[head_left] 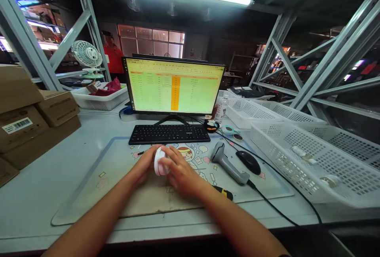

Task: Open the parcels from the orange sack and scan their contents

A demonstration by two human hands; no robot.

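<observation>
Both hands hold a small white round object (160, 162) over the desk mat (118, 193), its flat rim turned to the left. My left hand (146, 166) closes on its far left side, with the fingers partly hidden behind it. My right hand (181, 172) wraps it from the right, fingers bent over the top. What kind of object it is cannot be made out. A black and yellow tool handle (225, 193) lies partly under my right forearm. To the right rest a grey barcode scanner (228, 164) and a black mouse (248, 162).
Behind the hands are a black keyboard (169, 133) and a monitor (175, 86) showing a spreadsheet. Cardboard boxes (20, 130) stack up at left. White perforated baskets (297, 170) line the right side, the nearest with small items inside. Cables cross the desk at right; a person in red (114, 57) stands behind.
</observation>
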